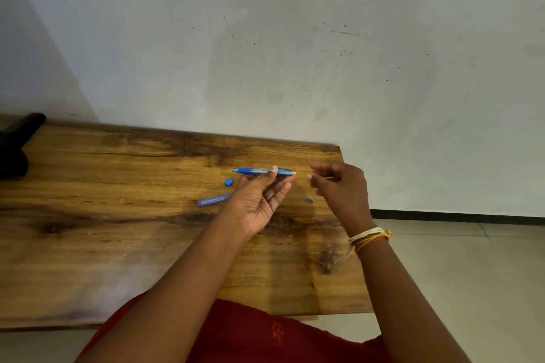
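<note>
My left hand (259, 200) holds a blue mechanical pencil (253, 170) level above the wooden table (118, 215), thumb on top of the barrel, tip pointing left. My right hand (339, 186) hovers just right of the pencil's back end and pinches a very thin stick (329, 177), probably a lead. A purple lead case (213, 199) lies on the table left of my left wrist. A small blue cap (228, 182) lies just above the case. A small grey piece (309, 200) lies on the table between my hands.
A black object (17, 144) sits at the table's far left. The table backs onto a marked white wall (295, 53). The table's right edge ends near my right wrist, with tiled floor (457, 259) beyond.
</note>
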Motion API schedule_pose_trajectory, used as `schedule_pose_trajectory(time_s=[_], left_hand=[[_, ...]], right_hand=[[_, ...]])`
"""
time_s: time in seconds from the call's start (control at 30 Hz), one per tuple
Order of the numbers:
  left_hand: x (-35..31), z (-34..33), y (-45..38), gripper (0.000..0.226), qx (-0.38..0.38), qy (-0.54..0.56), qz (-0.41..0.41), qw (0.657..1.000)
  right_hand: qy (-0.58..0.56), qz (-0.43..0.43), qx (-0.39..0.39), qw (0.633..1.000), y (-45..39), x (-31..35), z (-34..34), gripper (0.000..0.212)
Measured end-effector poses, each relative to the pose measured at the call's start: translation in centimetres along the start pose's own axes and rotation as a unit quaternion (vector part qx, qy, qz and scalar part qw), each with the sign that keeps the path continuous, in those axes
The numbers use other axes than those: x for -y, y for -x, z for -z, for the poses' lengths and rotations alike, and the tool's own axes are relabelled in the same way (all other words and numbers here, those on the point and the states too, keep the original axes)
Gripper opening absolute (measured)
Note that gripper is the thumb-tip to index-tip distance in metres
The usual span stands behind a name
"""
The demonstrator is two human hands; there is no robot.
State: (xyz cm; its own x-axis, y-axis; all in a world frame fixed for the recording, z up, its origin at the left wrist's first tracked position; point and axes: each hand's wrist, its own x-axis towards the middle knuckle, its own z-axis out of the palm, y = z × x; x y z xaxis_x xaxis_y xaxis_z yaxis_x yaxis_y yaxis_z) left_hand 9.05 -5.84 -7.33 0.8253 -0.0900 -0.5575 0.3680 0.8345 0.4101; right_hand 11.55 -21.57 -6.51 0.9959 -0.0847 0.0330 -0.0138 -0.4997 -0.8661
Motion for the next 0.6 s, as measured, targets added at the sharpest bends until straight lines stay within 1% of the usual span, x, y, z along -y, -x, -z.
schedule_pose_trajectory(time_s=[0.07,0.2,0.37,0.43,0.53,0.6], left_hand=[[0.0,0.1,-0.1,0.046,-0.003,-0.002,0.003,1.000],[0.1,0.1,-0.1,0.043,-0.003,-0.001,0.014,1.000],[0.0,0.3,-0.2,0.037,-0.004,-0.005,0.017,1.000],[0.0,0.3,-0.2,0.037,-0.006,-0.008,0.005,1.000],[-0.1,0.1,-0.4,0.039,-0.017,-0.016,-0.040,0.999],[-0.2,0.0,-0.4,0.041,-0.021,-0.020,-0.062,0.998]], right_hand=[[0.074,-0.006,0.001,0.997,-0.1,-0.9,0.1,0.020],[0.194,-0.043,0.054,0.979,0.1,-2.1,-0.5,0.022],[0.241,-0.054,0.052,0.968,0.2,-2.3,-1.1,0.010],[0.215,-0.043,0.043,0.975,0.2,-2.0,-1.1,0.008],[0.086,0.002,0.044,0.995,0.2,-0.7,-1.1,0.006],[0.022,0.025,0.053,0.998,0.3,0.0,-1.2,0.006]])
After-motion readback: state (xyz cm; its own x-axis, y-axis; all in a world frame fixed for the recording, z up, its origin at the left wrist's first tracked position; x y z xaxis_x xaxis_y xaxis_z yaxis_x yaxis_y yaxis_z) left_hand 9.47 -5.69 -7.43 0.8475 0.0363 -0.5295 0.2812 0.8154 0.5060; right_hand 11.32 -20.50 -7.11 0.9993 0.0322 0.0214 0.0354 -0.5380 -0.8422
